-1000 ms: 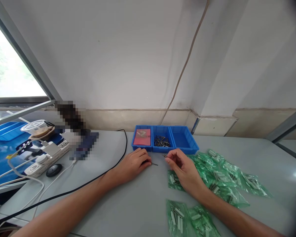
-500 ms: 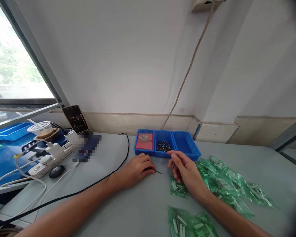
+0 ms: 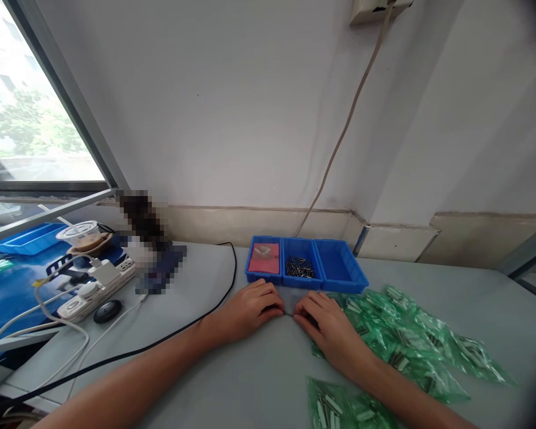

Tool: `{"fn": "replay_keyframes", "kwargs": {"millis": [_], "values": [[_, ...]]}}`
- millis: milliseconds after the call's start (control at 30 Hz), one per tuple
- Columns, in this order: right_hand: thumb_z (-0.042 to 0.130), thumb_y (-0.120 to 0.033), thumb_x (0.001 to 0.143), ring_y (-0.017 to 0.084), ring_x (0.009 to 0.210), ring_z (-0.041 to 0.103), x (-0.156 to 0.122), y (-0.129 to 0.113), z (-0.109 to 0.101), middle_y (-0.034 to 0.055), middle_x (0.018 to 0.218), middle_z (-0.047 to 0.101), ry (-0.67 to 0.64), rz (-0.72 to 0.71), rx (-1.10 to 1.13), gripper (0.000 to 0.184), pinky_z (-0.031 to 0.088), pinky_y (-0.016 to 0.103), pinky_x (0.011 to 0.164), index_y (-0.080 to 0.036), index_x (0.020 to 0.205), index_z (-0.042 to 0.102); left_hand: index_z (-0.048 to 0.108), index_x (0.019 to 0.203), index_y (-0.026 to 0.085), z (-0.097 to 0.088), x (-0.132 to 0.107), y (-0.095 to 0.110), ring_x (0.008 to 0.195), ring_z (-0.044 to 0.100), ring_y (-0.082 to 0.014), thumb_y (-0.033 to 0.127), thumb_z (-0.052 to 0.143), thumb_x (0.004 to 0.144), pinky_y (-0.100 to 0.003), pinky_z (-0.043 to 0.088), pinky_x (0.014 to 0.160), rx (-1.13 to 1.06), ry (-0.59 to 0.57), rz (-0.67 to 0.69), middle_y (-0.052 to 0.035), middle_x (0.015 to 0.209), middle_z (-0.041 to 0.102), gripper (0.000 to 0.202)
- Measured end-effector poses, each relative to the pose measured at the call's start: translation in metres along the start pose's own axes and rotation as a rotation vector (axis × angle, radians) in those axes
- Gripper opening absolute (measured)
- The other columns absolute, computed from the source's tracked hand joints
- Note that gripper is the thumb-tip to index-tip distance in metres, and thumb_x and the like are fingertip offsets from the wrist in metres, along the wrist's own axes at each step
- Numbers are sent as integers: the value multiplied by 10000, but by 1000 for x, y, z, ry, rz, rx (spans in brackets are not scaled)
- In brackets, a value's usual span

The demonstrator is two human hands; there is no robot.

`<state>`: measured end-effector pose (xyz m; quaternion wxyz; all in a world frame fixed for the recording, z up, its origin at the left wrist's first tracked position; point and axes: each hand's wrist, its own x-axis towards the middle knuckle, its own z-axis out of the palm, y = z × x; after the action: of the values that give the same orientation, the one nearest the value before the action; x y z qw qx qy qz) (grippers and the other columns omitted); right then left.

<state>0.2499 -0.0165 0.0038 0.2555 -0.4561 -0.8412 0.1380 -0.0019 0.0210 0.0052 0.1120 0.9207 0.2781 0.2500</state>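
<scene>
My left hand [image 3: 252, 307] rests on the grey table, its fingertips pinched on a thin dark metal rod [image 3: 288, 314]. From the other side my right hand [image 3: 328, 325] pinches the rod's opposite end, so only a short piece shows between the hands. Whether it is a screw or a plain pin cannot be made out. Just behind the hands stands a blue three-compartment tray [image 3: 320, 280]. Its middle compartment holds a heap of small metal screws [image 3: 299, 267]; a pink card [image 3: 264, 260] with something small and pale on it lies in the left one.
Green plastic bags [image 3: 411, 339] of small parts are piled right of my right hand, with more green bags [image 3: 330, 405] near the front. A black cable [image 3: 170, 331] crosses under my left forearm. Further left are a mouse [image 3: 108, 311], a power strip [image 3: 78, 307] and a lidded cup [image 3: 81, 233].
My right hand has come down and left from above the tray's front edge and closed on the rod's free end. My left hand keeps its hold; the view has shifted slightly.
</scene>
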Motion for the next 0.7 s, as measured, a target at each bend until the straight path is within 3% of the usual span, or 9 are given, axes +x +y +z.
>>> {"fn": "replay_keyframes", "kwargs": {"millis": [400, 700], "values": [[541, -174, 1064, 258, 904, 591, 1, -7, -1, 40, 958, 660, -46, -17, -47, 161, 447, 402, 821, -236, 927, 601, 737, 1096, 210, -1, 1, 1, 1003, 592, -200, 343, 560, 1116, -327, 490, 923, -21, -18, 20, -61, 1048, 696, 222], [453, -231, 1087, 258, 883, 605, 0, -4, -2, 51, 949, 666, -7, 128, 115, 166, 471, 396, 787, -243, 942, 531, 713, 1114, 201, -1, 0, -1, 1018, 577, -203, 322, 551, 1121, -331, 481, 925, -40, -27, -10, -59, 1071, 687, 202]]}}
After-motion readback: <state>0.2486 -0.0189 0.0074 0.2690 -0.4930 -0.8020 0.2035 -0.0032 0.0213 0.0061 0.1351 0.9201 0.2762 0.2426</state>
